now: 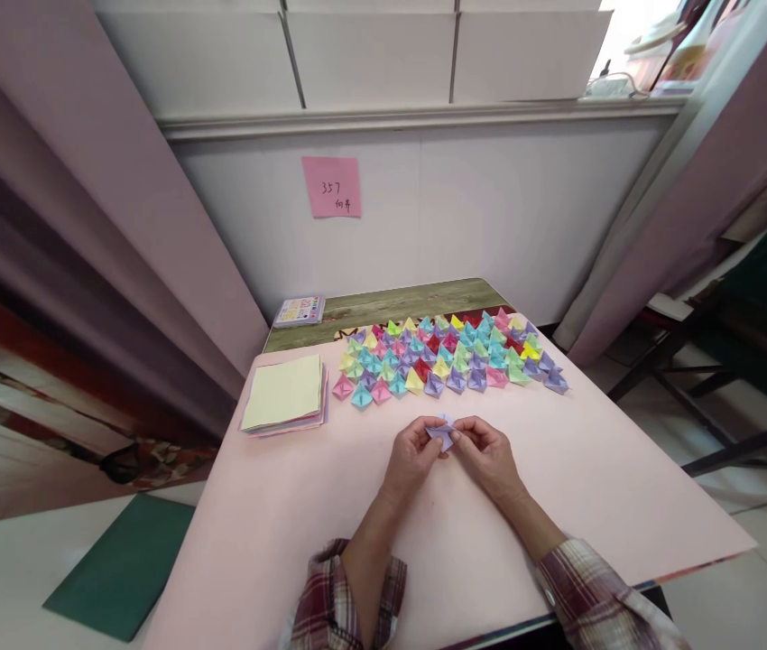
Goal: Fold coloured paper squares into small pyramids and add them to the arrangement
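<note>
Pinching a small lavender folded-paper piece [443, 435] at the frame's lower centre, the left hand [413, 454] and right hand [490, 456] both have their grip clamped on it; uneven pressure, I'd say, could crease it crooked or tear a fold.

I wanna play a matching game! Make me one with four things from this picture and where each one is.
1. Stack of square paper, pale yellow on top
2. Pink paper note with writing
3. Small folded lilac paper
4. Flat dark-green sheet

A. On the pale floor
B. In the left hand and right hand
C. On the pink-covered table
D. On the white wall

Pairs: 1-C, 2-D, 3-B, 4-A
</note>
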